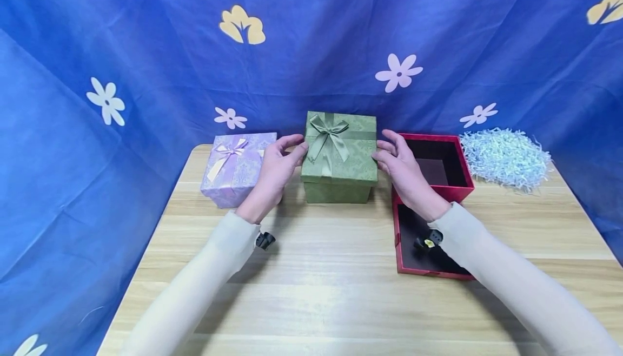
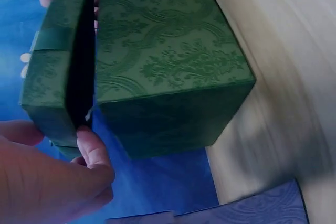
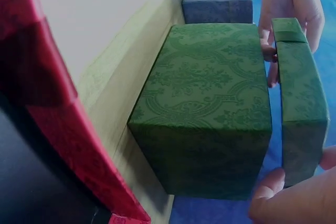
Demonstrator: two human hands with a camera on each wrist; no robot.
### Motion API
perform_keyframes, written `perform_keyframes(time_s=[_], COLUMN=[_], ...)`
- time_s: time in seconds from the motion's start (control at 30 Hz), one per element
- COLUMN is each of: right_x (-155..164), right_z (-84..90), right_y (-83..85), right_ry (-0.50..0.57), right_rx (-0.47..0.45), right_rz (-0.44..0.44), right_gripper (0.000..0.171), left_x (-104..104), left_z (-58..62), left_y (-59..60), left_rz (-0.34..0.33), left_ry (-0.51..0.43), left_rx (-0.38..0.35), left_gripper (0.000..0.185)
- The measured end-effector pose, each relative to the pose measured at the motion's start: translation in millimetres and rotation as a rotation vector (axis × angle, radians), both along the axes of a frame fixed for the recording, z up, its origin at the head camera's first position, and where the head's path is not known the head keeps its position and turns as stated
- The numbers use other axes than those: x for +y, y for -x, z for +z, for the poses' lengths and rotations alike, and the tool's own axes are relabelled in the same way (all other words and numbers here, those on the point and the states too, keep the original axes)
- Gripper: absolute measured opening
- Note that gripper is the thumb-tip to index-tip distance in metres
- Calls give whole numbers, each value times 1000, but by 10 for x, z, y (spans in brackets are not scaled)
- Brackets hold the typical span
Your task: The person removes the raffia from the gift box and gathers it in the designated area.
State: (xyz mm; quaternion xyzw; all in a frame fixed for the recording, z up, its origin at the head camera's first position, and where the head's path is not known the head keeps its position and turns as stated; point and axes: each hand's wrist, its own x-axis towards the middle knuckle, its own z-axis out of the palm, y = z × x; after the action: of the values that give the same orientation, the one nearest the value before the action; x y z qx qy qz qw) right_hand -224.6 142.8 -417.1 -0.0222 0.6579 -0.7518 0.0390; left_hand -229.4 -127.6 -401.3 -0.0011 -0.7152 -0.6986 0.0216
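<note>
A green gift-box lid (image 1: 359, 153) with a satin bow (image 1: 328, 133) is raised just off its green box base (image 1: 336, 193). Both wrist views show a gap between the lid (image 2: 46, 74) and the base (image 3: 205, 82). On one side my left hand (image 1: 277, 172) pinches the lid's lower edge, its thumb under the rim in the left wrist view. Opposite it, my right hand (image 1: 406, 172) grips the lid's other side, with the thumb at the rim in the right wrist view. The inside of the base is hidden.
A lilac gift box (image 1: 243, 164) with a bow stands left of the green one. To the right are an open red box (image 1: 459, 189) with a dark inside, its upturned red lid (image 1: 399, 253) nearer me, and pale shredded paper (image 1: 506, 158). A blue curtain (image 1: 311, 37) hangs behind.
</note>
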Motion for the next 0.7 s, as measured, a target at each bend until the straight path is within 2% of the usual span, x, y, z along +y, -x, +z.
perform_keyframes(time_s=[0.17, 0.33, 0.53, 0.6, 0.7], right_x=[28, 41, 64, 81, 113], right_z=[25, 68, 126, 144, 159], right_y=[-38, -67, -99, -114, -135], right_ry=[42, 100, 111, 92, 37], right_rx=[-35, -38, -53, -63, -65], right_rz=[19, 29, 21, 26, 41], right_gripper=[56, 40, 13, 16, 33], left_x=[-53, -110, -162, -181, -219], left_z=[66, 117, 162, 176, 193], left_y=[-46, -68, -105, -121, -148], left_rz=[-5, -9, -48, -57, -61], left_ry=[-20, -66, -43, -24, 17], left_rx=[-45, -84, -101, -95, -74], left_gripper=[36, 17, 14, 15, 22])
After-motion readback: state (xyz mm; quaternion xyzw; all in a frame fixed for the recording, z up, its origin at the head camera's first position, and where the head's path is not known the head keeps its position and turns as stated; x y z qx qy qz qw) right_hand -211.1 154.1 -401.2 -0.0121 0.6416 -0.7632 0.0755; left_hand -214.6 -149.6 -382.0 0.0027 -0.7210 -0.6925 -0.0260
